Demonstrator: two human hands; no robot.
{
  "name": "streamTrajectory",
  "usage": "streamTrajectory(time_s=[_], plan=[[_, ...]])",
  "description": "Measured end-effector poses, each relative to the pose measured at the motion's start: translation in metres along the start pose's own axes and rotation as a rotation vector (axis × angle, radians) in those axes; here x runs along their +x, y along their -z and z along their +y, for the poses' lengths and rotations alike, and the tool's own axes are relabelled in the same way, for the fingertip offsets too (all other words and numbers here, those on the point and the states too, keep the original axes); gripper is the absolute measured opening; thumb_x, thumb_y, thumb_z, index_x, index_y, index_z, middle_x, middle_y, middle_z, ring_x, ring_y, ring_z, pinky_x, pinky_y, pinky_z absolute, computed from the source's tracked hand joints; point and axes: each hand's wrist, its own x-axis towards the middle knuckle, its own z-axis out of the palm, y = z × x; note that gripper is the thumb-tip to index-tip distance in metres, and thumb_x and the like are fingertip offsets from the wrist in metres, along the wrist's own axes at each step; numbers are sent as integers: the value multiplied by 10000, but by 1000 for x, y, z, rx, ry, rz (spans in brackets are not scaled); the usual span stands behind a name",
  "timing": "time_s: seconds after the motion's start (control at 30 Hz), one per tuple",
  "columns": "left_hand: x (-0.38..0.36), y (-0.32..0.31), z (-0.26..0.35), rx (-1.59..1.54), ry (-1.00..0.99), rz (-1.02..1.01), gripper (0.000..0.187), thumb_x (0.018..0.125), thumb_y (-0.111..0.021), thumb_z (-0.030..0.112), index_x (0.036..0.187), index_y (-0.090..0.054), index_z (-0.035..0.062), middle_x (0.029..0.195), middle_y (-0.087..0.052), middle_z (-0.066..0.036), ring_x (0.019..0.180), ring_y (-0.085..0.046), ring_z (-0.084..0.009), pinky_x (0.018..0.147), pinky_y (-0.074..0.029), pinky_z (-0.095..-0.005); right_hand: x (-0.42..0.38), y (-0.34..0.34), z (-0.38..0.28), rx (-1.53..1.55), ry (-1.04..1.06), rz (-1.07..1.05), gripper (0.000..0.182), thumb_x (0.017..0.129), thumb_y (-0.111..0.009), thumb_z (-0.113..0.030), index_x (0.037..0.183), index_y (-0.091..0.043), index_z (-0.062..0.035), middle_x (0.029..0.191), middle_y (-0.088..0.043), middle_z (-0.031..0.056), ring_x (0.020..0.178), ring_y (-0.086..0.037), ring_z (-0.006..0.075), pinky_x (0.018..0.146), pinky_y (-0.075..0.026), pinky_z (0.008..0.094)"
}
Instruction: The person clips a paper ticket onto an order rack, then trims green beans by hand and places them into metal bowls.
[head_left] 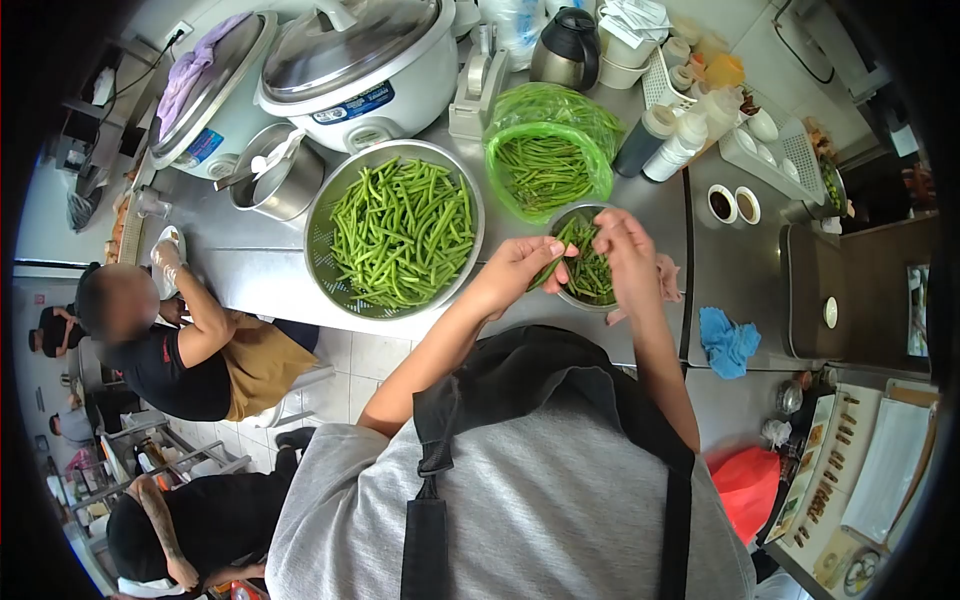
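Grey knit shirt (530, 490) and dark apron straps (425, 470) fill the near foreground, belonging to the person at work. Both bare hands meet over a small round metal bowl (592, 300) of green beans. Left hand (518, 270) pinches one slim green bean (550, 268) between thumb and fingertips; right hand (628, 250) has its fingers pressed together on the same bean's other end, directly above the bowl. The bowl rests on the brushed steel table (250, 265), close to its near edge.

Just left of the bowl sits a wide perforated metal colander (330, 215), heaped with long, smooth beans. Behind the bowl, a translucent green plastic bag (545, 150) stands open, holding more beans. Further back are a white rice cooker (365, 70) with a domed glossy lid, a second cooker (210, 100) with purple cloth draped on it, and a steel pot (285, 185). White squeeze bottles (675, 145) stand to the right. A crumpled blue cloth (728, 342) lies near the table's edge. At far left, another person in a black shirt (175, 370) rests a gloved hand (166, 258) on the table.
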Motion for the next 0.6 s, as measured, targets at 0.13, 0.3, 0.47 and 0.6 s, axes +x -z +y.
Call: streamTrajectory(time_s=[0.13,0.3,0.47,0.6], plan=[[-21,22,31,317,-141,222,280,997,-511,189,1114,-636,-32,773,-635,-29,684,-566,-80,682,-482,-217,11,31,-21,-450,30,-199,182,910,-569,-150,969,-665,-8,925,-671,44,761,-583,110,695,-458,240],[-58,81,48,1582,-256,802,539,782,-670,76,1300,-524,96,1251,-542,-156,1129,-520,-359,980,-395,-448,20,57,-8,-1337,279,-401,259,769,-682,-219,960,-726,-49,935,-690,144,850,-662,311,775,-506,393],[-94,52,120,730,-763,562,437,737,-610,27,1158,-503,73,1254,-464,-159,1055,-525,-284,932,-434,-414,56,-7,-57,-1408,-320,-275,322,809,-702,-337,842,-715,-17,795,-676,170,763,-659,295,693,-507,398],[-128,-21,164,-173,-1312,88,75,804,-651,130,849,-605,169,1022,-518,24,890,-532,-186,787,-433,-368,114,-41,-23,-1242,-35,-279,356,836,-683,-384,823,-706,-29,764,-674,163,713,-652,311,649,-503,409]])
